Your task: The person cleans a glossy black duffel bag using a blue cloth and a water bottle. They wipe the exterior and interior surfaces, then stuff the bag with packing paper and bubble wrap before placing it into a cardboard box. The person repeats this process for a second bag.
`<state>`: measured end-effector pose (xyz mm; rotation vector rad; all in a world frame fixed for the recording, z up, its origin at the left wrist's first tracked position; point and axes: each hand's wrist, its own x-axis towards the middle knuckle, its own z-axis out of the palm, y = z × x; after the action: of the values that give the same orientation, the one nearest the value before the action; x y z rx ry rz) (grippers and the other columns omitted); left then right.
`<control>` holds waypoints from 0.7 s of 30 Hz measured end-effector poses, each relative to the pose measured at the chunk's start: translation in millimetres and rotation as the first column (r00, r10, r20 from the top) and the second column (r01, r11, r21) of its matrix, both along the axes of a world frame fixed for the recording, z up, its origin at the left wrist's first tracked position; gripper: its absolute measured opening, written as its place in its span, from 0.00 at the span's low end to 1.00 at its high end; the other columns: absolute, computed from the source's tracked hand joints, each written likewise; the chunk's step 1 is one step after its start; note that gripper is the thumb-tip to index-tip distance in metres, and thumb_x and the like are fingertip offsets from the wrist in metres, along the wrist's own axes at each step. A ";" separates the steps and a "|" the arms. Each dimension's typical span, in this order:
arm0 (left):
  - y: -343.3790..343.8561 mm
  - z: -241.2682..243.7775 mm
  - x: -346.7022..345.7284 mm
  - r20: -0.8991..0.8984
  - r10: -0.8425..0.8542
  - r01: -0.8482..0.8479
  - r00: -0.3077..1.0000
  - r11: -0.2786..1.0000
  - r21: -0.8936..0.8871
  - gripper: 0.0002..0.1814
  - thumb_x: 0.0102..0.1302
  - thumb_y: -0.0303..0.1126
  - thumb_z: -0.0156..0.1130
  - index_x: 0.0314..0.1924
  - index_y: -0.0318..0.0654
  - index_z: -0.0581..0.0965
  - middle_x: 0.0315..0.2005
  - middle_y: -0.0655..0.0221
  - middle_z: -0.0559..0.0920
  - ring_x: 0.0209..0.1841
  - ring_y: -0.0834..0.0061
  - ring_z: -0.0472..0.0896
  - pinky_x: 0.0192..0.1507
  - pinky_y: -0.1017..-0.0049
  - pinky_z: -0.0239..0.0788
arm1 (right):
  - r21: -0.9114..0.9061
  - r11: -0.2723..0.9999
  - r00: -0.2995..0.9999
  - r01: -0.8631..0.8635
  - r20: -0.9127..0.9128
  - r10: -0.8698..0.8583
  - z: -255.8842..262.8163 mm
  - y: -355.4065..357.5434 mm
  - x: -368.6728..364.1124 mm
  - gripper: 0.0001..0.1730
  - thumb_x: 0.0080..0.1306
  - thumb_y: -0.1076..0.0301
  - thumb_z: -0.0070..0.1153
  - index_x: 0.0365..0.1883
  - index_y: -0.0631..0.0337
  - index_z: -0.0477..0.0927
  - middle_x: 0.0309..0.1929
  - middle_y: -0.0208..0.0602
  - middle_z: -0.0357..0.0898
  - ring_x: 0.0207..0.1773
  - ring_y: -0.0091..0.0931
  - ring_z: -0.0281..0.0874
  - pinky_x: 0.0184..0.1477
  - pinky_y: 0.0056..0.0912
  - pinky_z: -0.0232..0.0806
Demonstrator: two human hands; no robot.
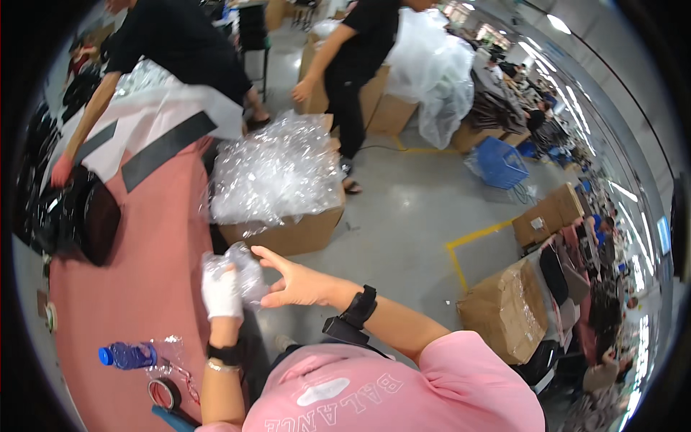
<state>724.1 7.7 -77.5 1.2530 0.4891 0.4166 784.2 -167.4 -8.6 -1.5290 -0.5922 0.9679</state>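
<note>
My left hand [222,289], in a white glove with bare fingertips, grips a crumpled wad of clear plastic film [249,274] beside the table edge. Bare and spread, my right hand [294,281] faces the film from the right, thumb and fingers apart; whether a fingertip touches it is unclear. Just beyond both hands stands a cardboard box [286,235] heaped with clear plastic bags [275,173]. On the red-covered table [135,291] lie a blue-capped bottle [128,356] and a roll of tape [164,393].
A co-worker's hand [62,171] touches a shiny black item [78,216] on the table's far left. Another person [351,81] stands behind the box. A blue crate [495,162] sits on the floor; a large brown carton [505,313] stands at right.
</note>
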 end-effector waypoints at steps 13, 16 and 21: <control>40.7 -53.2 87.5 -0.363 -0.001 -0.021 0.932 0.998 -0.057 0.25 0.63 0.25 0.55 0.60 0.31 0.63 0.55 0.58 0.71 0.50 0.74 0.74 0.53 0.79 0.64 | -0.010 0.977 0.611 0.215 0.782 -0.126 -133.3 40.4 169.6 0.24 0.51 0.75 0.57 0.50 0.59 0.74 0.49 0.50 0.73 0.51 0.46 0.72 0.53 0.44 0.67; 56.1 -52.1 92.0 -0.398 0.007 -0.042 0.917 0.996 -0.080 0.13 0.62 0.23 0.52 0.47 0.35 0.71 0.35 0.71 0.74 0.35 0.83 0.70 0.40 0.84 0.64 | -0.184 0.960 0.588 0.212 0.808 0.025 -175.3 63.9 245.7 0.23 0.54 0.76 0.53 0.50 0.59 0.73 0.51 0.50 0.71 0.51 0.47 0.70 0.52 0.44 0.67; 66.0 -80.8 119.6 -0.671 0.085 0.340 0.736 0.811 0.476 0.08 0.55 0.31 0.52 0.25 0.40 0.77 0.26 0.57 0.78 0.31 0.58 0.77 0.37 0.64 0.69 | -0.305 0.876 0.430 0.373 0.894 0.128 -287.1 75.4 382.7 0.21 0.60 0.70 0.51 0.54 0.57 0.74 0.51 0.56 0.72 0.56 0.48 0.68 0.56 0.48 0.63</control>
<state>843.6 73.7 -158.2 2.0435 0.9235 -0.0590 1167.0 -91.9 -295.7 -2.5163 -1.0118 0.0186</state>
